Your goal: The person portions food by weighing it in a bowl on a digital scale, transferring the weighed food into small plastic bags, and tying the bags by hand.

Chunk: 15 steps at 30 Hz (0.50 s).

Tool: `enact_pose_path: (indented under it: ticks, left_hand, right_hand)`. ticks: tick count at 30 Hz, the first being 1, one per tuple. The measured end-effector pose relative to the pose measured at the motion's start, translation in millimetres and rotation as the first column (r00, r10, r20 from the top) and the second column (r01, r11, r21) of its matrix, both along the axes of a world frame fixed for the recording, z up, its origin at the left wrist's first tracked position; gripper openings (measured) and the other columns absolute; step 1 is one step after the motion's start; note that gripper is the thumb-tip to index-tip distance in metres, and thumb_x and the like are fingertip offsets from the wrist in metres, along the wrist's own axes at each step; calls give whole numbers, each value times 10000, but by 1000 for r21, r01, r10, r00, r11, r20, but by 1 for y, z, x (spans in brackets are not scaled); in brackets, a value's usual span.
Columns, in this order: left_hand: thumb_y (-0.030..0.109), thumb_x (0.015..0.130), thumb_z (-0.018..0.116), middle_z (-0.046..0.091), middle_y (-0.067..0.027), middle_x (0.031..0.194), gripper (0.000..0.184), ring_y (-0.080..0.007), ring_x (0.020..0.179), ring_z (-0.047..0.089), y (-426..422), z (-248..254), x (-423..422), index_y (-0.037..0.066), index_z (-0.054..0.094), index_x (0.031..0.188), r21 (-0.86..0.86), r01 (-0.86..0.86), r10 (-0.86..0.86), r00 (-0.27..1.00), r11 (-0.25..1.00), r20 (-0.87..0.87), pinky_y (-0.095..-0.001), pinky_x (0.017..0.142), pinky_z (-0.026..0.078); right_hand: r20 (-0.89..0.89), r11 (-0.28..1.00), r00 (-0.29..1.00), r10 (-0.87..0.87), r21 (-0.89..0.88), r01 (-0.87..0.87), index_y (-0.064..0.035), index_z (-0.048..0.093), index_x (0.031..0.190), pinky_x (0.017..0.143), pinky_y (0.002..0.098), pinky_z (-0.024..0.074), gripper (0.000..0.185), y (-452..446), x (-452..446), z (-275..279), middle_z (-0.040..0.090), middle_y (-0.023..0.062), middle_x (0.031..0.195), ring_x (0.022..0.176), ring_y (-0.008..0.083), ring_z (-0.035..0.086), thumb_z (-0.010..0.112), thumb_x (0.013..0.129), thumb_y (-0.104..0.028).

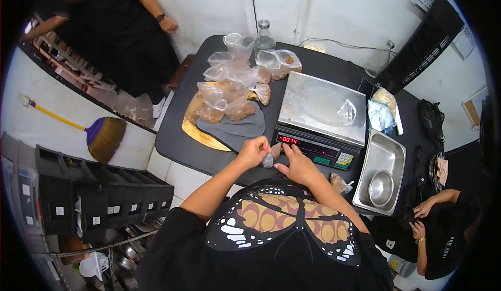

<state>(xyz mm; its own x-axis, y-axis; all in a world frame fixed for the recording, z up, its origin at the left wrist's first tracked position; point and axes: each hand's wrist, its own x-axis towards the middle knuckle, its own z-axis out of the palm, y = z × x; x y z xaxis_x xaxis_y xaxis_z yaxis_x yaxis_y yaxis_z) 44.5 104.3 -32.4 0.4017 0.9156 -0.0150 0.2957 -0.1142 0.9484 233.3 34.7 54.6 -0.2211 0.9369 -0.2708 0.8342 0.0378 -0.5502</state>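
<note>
Near the front edge of the black table (177,134), my left hand (254,152) is closed in a pinch on a small clear plastic bag (268,160). Beside it my right hand (299,165) rests against the bag's brownish contents, fingers somewhat spread, in front of the digital scale (318,153). The scale's red display reads about -0.074, and its metal platform (318,103) holds nothing but reflections. Left of the scale, several bags of brown food (240,109) lie on a grey cloth (235,126) and a wooden board (193,124). Another small filled bag (339,182) sits right of my right hand.
A steel tray (399,160) with a metal bowl (381,188) stands right of the scale. Behind are a glass bottle (265,40) and a plastic jug (240,46). One person (120,35) stands at the upper left, another (443,233) at the lower right.
</note>
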Motion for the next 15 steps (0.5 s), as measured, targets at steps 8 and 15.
enact_pose_path:
  ticks: [8, 15]
  left_hand:
    - [69, 730, 678, 596, -132, 782, 551, -322, 694, 593, 30, 46, -36, 125, 474, 1239, 521, -356, 542, 800, 776, -259, -414, 648, 481]
    - [141, 764, 669, 621, -188, 796, 281, -380, 758, 609, 78, 80, -79, 67, 604, 1028, 491, -309, 574, 551, 815, -606, -453, 678, 470]
  right_hand:
    - [-31, 999, 999, 35, 16, -34, -26, 489, 1226, 849, 435, 467, 519, -1, 6, -8, 515, 229, 1164, 1011, 403, 556, 545, 859, -388]
    - [-25, 998, 998, 65, 26, -65, -37, 532, 1153, 831, 438, 474, 445, 2, 2, -7, 586, 216, 1046, 980, 386, 575, 541, 861, -373]
